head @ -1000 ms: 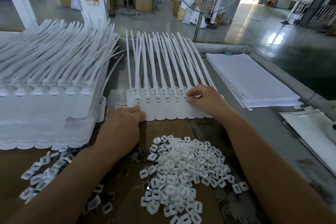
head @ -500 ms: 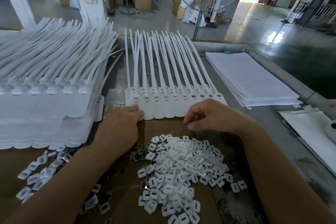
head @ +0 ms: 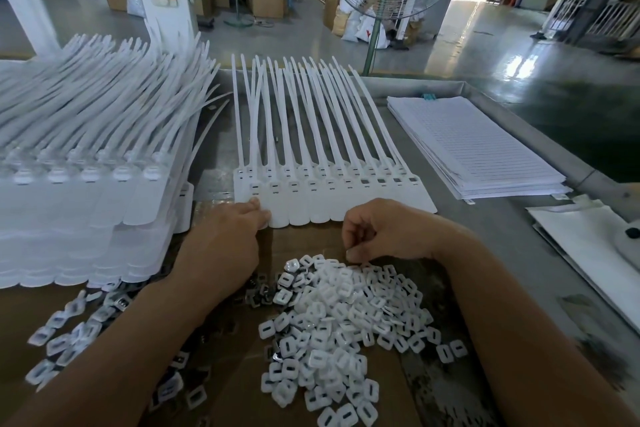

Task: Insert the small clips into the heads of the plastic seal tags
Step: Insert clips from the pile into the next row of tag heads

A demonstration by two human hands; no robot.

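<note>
A fan of white plastic seal tags (head: 332, 191) lies flat ahead of me, heads in a row and tails pointing away. My left hand (head: 225, 239) rests on the near left corner of that row, fingers straight, pressing it down. A heap of small white square clips (head: 339, 315) lies on the brown cardboard near me. My right hand (head: 381, 232) hovers over the far edge of the heap with its fingers curled down; the fingertips touch the top clips, and whether they pinch one is not clear.
A tall stack of white seal tags (head: 86, 184) fills the left side. More loose clips (head: 76, 329) lie scattered at the near left. A stack of lined paper sheets (head: 474, 149) sits at the right, with white bags (head: 588, 239) beyond it.
My right hand has drawn back from the tag heads toward me and come down onto the far edge of the clip heap. My left hand has stayed on the row's left corner.
</note>
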